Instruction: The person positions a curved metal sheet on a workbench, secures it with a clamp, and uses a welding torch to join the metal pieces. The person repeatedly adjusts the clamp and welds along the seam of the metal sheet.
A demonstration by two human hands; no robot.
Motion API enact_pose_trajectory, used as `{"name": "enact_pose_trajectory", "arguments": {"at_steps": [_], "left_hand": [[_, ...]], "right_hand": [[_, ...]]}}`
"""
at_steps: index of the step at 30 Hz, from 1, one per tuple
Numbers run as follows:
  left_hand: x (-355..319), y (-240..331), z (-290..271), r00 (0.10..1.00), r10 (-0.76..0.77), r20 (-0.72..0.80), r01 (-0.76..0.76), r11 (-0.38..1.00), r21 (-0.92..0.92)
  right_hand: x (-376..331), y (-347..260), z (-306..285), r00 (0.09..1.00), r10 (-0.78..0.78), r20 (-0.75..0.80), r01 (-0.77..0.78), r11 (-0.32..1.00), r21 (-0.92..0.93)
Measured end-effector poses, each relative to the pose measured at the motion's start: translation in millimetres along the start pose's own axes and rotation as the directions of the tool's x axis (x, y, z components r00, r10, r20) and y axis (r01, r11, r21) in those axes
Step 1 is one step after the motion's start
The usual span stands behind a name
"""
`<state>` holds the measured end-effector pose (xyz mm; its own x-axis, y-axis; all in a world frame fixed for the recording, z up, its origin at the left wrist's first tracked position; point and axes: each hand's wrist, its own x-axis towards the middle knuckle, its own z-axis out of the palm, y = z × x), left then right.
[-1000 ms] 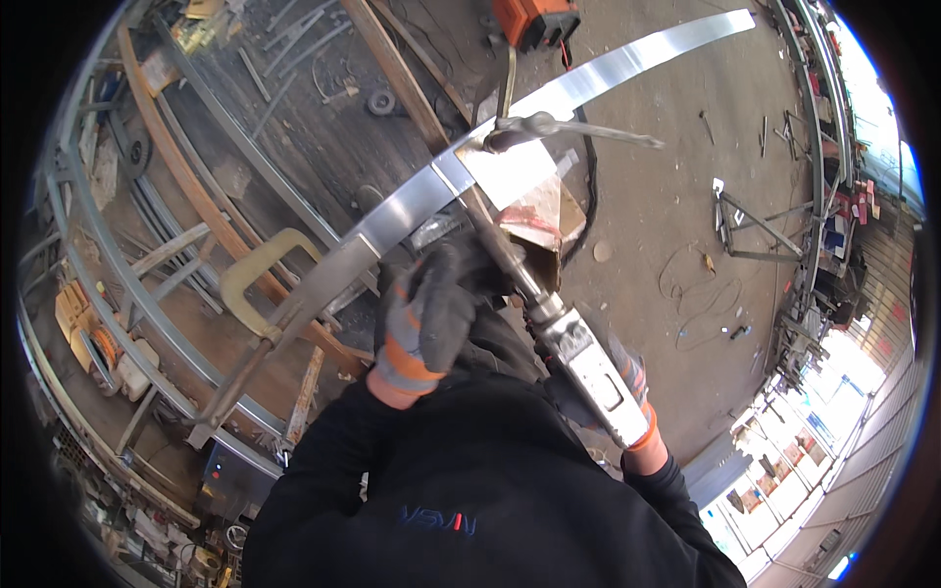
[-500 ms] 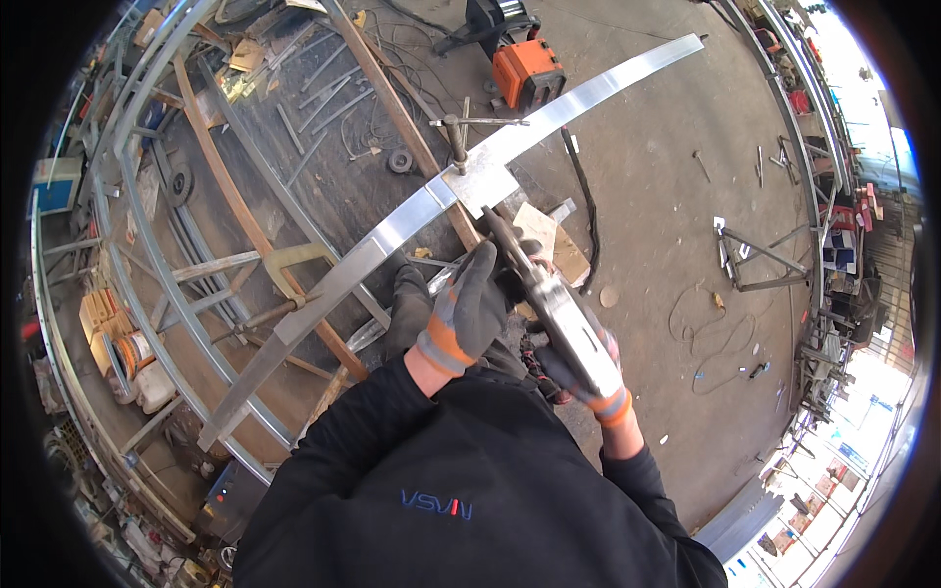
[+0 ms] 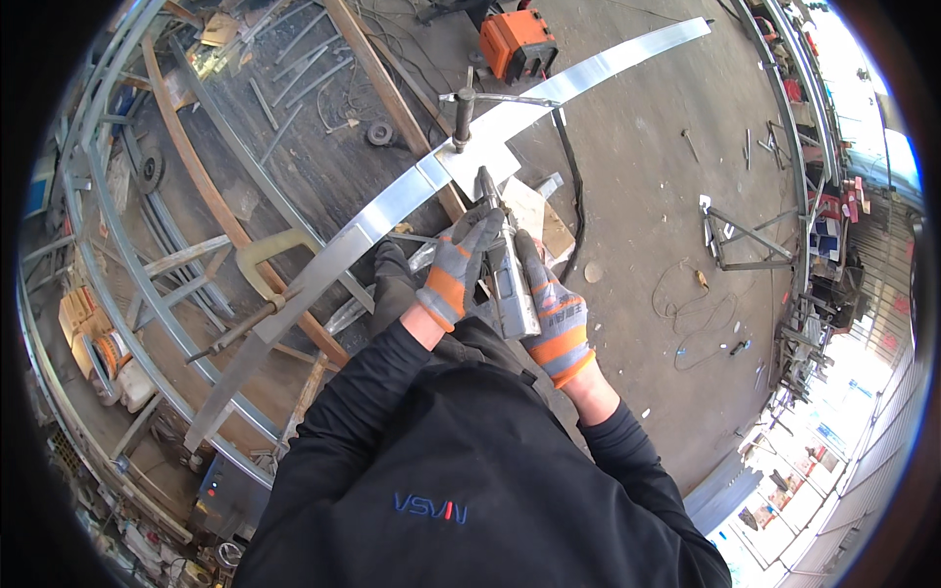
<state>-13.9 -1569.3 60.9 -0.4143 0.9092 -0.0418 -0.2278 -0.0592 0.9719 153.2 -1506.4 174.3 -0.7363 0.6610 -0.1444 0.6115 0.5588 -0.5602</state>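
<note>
Left hand (image 3: 457, 267): closed around the power tool (image 3: 512, 294); keep wrist relaxed, hold firm.
Right hand (image 3: 559, 318): against its side, finger closure hidden.
Plate (image 3: 500, 163): ahead of both hands; approach steadily.

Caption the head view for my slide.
Gloved left grip and right grip on a handheld tool, near a curved metal bar with a C-clamp.
</note>
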Motion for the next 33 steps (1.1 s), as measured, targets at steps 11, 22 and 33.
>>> {"name": "enact_pose_trajectory", "arguments": {"at_steps": [11,22,33], "left_hand": [[-2.6,-22.4,-16.0,0.947,0.313,0.075,-0.314,0.846,0.432],[-4.3,-16.9,-6.8,0.971,0.236,0.035,-0.230,0.885,0.404],[18.5,56.5,21.6,0.860,-0.510,-0.009,0.374,0.644,-0.668]], "right_hand": [[4.7,-8.9,9.8,1.000,0.020,0.021,-0.018,0.997,-0.075],[7.8,-6.7,-8.7,0.992,0.029,0.120,-0.008,0.984,-0.179],[-45.2,-3.4,-23.5,0.990,-0.133,-0.047,0.140,0.973,0.182]]}}
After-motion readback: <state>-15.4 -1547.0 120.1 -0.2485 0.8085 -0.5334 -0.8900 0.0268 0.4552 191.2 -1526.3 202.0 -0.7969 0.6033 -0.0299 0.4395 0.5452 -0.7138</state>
